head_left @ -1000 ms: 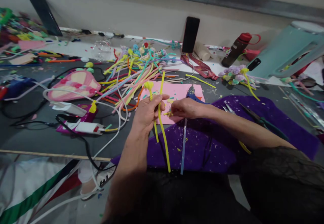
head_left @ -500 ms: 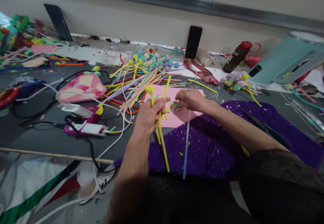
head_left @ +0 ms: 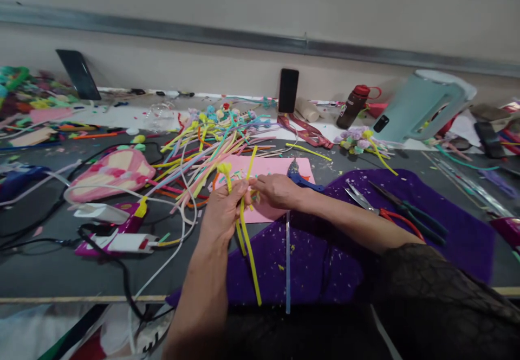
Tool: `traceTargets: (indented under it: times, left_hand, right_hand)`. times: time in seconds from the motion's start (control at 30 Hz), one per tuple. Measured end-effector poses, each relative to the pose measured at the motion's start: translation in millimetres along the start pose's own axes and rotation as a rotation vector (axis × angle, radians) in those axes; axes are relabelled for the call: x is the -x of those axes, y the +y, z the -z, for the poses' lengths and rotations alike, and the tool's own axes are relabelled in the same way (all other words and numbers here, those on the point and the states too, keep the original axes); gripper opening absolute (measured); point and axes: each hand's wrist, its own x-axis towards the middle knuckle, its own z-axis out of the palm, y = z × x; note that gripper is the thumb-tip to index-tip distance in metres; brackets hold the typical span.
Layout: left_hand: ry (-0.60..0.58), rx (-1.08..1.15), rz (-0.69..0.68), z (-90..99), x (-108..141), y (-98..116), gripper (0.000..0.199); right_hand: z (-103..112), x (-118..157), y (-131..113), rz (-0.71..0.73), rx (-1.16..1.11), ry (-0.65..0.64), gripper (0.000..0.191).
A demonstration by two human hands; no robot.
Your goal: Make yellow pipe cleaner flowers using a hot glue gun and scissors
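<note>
My left hand [head_left: 225, 208] is closed on yellow pipe cleaners [head_left: 251, 251]; one has a yellow flower-like tuft [head_left: 223, 169] at its top, above my thumb. My right hand [head_left: 278, 189] meets the left fingertips beside the stems, its fingers pressed together; whatever they pinch is too small to make out. Both hands are over a pink sheet [head_left: 266, 216] with small coloured scraps. Just right of my right hand a blue glue gun [head_left: 303, 180] lies on the sheet's edge. A translucent glue stick [head_left: 288, 273] extends down over the purple cloth [head_left: 312, 251].
Many loose pipe cleaners [head_left: 211, 151] lie behind the hands. Red-handled scissors [head_left: 382, 211] and dark pliers [head_left: 418, 216] rest on the cloth at right. Cables and a magenta power strip [head_left: 117, 230] are at left. A phone [head_left: 288, 90], bottle [head_left: 352, 106] and pale blue kettle [head_left: 422, 105] stand behind.
The right hand has moved in to meet the left fingers. The glue gun and red-handled scissors now show. The camera view has tilted up and shifted right.
</note>
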Motion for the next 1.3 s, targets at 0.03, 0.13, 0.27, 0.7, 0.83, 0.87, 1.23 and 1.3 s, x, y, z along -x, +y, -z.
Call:
traceTargets:
  times: [0.03,0.13,0.27,0.7,0.83,0.87,1.23,1.3]
  left_hand:
    - [0.001,-0.001,0.001,-0.3,0.2,0.3,0.024]
    - [0.001,0.001,0.001,-1.1,0.8,1.5,0.026]
    - [-0.001,-0.013,0.011,-1.5,1.4,1.6,0.024]
    - [0.011,0.019,-0.006,2.0,-0.1,-0.2,0.027]
    - [0.036,0.018,-0.020,5.3,-1.2,0.2,0.030]
    - [0.042,0.014,-0.020,5.7,-1.4,0.2,0.030]
    - [0.008,0.040,-0.022,3.6,-0.4,-0.1,0.027]
    - [0.003,0.037,-0.028,3.2,-0.3,-0.9,0.026]
  right_hand:
    - [0.1,-0.3,2.6,-0.021,-0.005,0.018,0.024]
    - [-1.4,1.3,9.3,-0.101,0.002,0.029,0.024]
    - [-2.8,9.5,2.1,-0.029,-0.009,-0.007,0.024]
    - [-0.5,16.6,16.0,-0.107,0.000,-0.007,0.024]
    - [-3.5,17.7,-5.7,-0.024,-0.004,-0.025,0.022]
    - [-2.8,17.6,-8.2,-0.005,-0.009,-0.027,0.022]
    - [-1.9,21.5,8.5,-0.072,0.065,-0.042,0.022]
    - [-4.3,24.7,-9.1,-0.018,0.059,-0.037,0.022]
